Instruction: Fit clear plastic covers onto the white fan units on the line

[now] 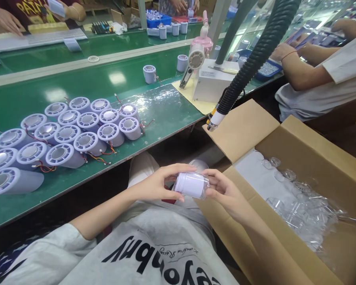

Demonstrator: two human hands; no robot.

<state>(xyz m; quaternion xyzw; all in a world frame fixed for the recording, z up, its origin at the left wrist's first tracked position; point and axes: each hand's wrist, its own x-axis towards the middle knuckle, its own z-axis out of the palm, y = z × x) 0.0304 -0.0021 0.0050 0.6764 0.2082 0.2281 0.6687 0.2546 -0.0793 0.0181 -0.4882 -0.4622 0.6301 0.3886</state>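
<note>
Above my lap I hold a pale lavender cylinder lying on its side, a clear plastic cup fitted around its right end. My left hand grips the cylinder's left end between thumb and fingers. The fingers of my right hand close on the cup's right end. On the bench to the left stand several similar lavender cylinders with silver round centres and thin coloured wires. More clear plastic cups lie loose in the cardboard box to my right.
The open cardboard box stands close by my right arm, flaps outward. A black ribbed hose hangs over the bench edge. A white box-shaped device and a small fan stand behind it. Other people work opposite and at right.
</note>
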